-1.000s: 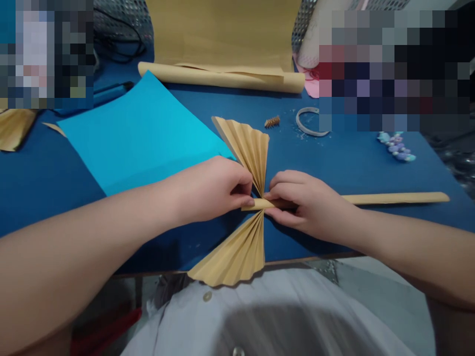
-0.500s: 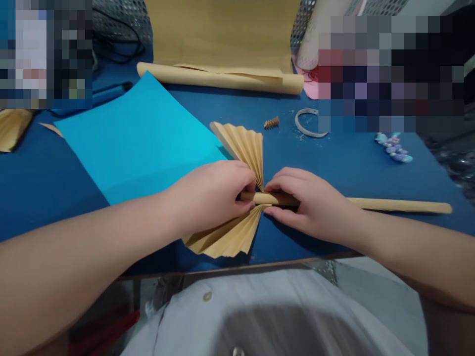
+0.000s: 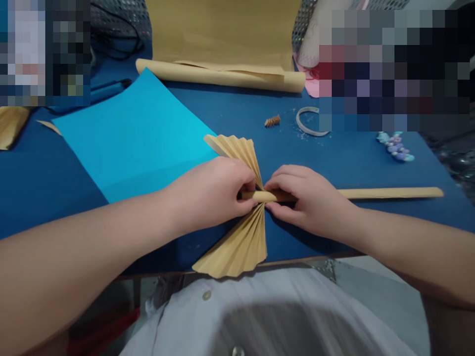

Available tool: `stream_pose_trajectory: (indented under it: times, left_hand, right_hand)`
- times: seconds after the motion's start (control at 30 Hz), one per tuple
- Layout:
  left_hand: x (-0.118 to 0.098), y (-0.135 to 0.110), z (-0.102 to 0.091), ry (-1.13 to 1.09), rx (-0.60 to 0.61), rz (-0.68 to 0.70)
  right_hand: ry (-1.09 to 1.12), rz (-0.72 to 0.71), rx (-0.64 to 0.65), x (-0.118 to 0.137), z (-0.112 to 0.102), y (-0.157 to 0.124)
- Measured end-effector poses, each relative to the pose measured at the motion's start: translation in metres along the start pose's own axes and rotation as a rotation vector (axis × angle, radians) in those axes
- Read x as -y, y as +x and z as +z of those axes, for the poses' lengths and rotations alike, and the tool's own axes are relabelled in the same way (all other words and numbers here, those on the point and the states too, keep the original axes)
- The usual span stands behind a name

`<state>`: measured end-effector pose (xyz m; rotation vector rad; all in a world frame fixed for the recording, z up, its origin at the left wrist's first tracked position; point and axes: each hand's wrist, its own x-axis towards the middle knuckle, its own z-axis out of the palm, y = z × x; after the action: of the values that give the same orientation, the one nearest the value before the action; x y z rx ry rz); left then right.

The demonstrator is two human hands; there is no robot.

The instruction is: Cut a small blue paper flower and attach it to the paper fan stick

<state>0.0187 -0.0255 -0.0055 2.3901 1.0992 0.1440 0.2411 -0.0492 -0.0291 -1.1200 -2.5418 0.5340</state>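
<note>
Pleated kraft-paper fan (image 3: 237, 247) gripped at centre btwn L hand (image 3: 208, 193) & R hand (image 3: 308, 200)

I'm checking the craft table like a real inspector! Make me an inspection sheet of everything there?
Surface: dark blue tabletop.
Job's things: pleated kraft-paper fan, pinched at its middle; long kraft-paper strip running through that middle.
Clutter: cyan paper sheet, kraft-paper roll, small pleated scrap, clear curved band, lilac beads, blue pen.
Grippers: left hand pinches the strip's end at the fan; right hand grips the strip beside it.
Cables: black cable, top left.
Surroundings: metal mesh holder behind; pale shirt below the table edge.
</note>
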Motion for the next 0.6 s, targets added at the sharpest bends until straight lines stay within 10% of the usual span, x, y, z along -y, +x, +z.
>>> stream_pose_trajectory:
  times: [0.3,0.6]
  left_hand:
    - [-0.003,-0.001,0.003,-0.001,0.055,-0.043]
    - [0.019,-0.051,-0.042,0.521,0.011,-0.394]
  right_hand:
    - [0.163,0.025,-0.005,-0.002,-0.003,0.002]
    - [0.099,0.067,0.009,0.0,-0.012,-0.001]
